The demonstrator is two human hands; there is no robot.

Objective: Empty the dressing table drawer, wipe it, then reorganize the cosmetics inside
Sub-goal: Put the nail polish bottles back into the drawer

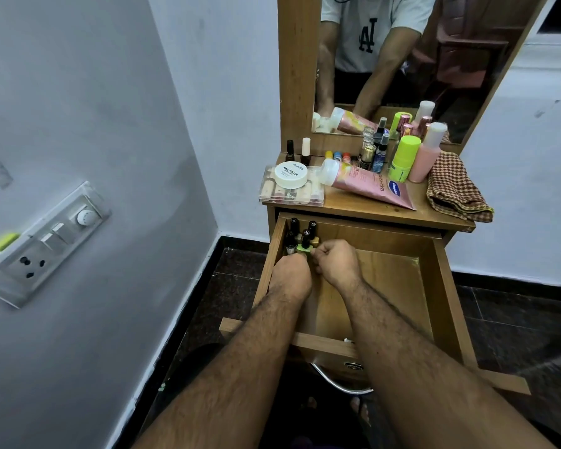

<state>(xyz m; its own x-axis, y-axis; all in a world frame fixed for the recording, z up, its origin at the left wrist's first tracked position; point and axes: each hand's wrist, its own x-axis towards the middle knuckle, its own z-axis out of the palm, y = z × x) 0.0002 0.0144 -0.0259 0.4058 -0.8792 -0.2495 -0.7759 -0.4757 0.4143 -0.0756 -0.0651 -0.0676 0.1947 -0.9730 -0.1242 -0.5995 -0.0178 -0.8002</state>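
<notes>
The wooden drawer (402, 286) is pulled out below the dressing table top (363, 209). Several small nail polish bottles (297, 236) with black caps stand in its far left corner. My right hand (336, 262) pinches a green bottle (303, 248) at the front of that group. My left hand (290, 275) is curled just beside it, touching the same cluster; what its fingers hold is hidden. On the table top lie a pink Vaseline tube (370, 186), a clear case of polishes (290, 191) with a white jar (291, 174) on it, and a checked cloth (454, 189).
Upright bottles crowd the back of the table top, among them a lime green one (404, 158) and a pink one (426, 157). A mirror (402, 59) rises behind. A wall with a switch panel (49, 241) is close on the left. The drawer's right part shows bare wood.
</notes>
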